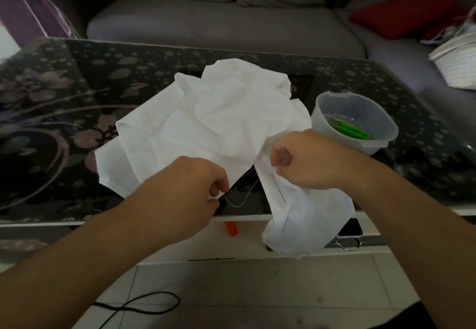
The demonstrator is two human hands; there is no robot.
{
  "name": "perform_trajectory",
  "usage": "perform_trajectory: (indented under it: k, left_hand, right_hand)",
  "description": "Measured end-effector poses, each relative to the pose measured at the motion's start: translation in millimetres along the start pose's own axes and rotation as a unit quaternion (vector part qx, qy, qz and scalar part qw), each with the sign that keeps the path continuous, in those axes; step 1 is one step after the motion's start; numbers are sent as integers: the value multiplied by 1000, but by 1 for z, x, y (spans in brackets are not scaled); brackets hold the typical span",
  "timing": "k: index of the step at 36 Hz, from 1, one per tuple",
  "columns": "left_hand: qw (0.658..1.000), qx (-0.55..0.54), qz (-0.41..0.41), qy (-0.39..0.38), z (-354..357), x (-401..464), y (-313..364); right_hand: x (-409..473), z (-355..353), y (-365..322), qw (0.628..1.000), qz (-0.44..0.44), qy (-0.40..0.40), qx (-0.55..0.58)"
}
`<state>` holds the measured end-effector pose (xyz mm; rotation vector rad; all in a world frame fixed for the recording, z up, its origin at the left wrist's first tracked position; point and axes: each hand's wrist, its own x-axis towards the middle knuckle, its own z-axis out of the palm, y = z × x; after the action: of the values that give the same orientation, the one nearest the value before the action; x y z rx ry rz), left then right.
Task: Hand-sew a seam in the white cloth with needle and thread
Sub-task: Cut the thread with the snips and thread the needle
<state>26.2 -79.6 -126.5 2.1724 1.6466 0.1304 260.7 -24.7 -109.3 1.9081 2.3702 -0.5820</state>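
White cloth (211, 122) pinched between both hands' grips.

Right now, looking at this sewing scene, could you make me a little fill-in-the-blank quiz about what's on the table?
1. The cloth being sewn is ____ in colour.
2. The green scissors lie inside a clear plastic ____.
3. A thin thread hangs in a loop between the left hand and the ____ hand.
4. Behind the table stands a grey ____.

Missing words: white; bowl; right; sofa
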Motion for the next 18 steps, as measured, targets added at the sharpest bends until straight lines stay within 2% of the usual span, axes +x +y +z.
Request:
perform_trajectory:
  k: [7,10,12,14,18]
  left_hand:
    - [999,42,-1,18,-1,-1,-2]
    - [998,32,-9,49,-3,-1,-4]
    - [997,2,-28,79,-5,-1,-6]
    - [993,-4,-59,104,-9,0,-7]
    - [986,34,-114,116,-11,3,-9]
  right_hand:
    - [-19,-11,-17,993,-2,95,-75]
    - [-23,-11,-30,986,-63,122,-93]
    - [-24,-3,-39,983,-132,106,-67]
    - [-23,12,-46,980,-186,51,-42]
    - [-18,37,-48,975,-219,-3,-47]
